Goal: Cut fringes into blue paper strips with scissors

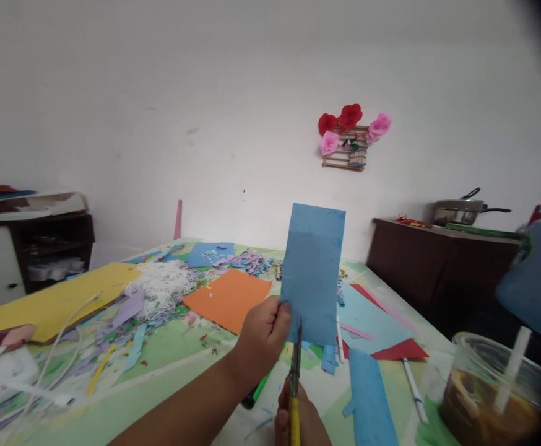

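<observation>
At left, flat on the littered table [177, 353], a yellow sheet [80, 291]; then an orange sheet [231, 299]. Near the middle, left hand [267, 328] pinching the lower left edge of a blue paper [315, 266], held upright and off the table. Probably very light, stiff enough to stand straight from one grip, yet easily creased or torn; not likely slippery. Best held by that same side edge, fingers clear of the blades. Just beside, scissors [294, 387], tips over the paper's bottom part, yellow handle gripped in right hand [308, 421]; spread of the blades impossible to tell. Farther right, lying flat, a blue strip [371, 399]; then a clear cup [472, 396].
</observation>
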`<state>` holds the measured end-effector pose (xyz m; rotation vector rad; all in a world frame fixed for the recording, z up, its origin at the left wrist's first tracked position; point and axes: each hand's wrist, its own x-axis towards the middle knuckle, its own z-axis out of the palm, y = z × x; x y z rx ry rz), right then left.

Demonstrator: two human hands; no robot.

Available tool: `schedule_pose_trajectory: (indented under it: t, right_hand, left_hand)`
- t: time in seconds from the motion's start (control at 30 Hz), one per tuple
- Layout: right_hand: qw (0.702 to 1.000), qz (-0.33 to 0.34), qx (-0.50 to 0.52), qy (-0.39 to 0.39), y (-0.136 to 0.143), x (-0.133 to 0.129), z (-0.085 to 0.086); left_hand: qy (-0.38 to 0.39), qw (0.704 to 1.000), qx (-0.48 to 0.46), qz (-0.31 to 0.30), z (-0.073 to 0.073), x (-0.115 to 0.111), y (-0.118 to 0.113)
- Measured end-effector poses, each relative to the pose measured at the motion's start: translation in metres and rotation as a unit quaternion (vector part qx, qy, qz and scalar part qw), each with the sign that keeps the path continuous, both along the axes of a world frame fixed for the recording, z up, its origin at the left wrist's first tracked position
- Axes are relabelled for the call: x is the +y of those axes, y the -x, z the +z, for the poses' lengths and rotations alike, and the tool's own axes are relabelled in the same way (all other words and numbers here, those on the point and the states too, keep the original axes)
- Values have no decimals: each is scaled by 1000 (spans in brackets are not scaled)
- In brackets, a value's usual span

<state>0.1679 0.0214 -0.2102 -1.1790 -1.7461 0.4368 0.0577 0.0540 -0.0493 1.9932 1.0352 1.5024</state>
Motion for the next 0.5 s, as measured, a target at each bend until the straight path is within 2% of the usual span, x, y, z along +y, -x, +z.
schedule_pose_trajectory:
  t: [0.1, 0.37, 0.5]
  right_hand:
    - [1000, 13, -26, -7, -6, 3, 6]
    - [998, -65, -19, -9, 1, 2, 14]
    - [997, -77, -2, -12, 5, -1, 22]
  left_hand:
    - [21, 1000, -16, -8, -1, 0, 0]
    - [53, 997, -50, -30, -4, 3, -3]
    - [63, 996, -61, -34, -5, 2, -2]
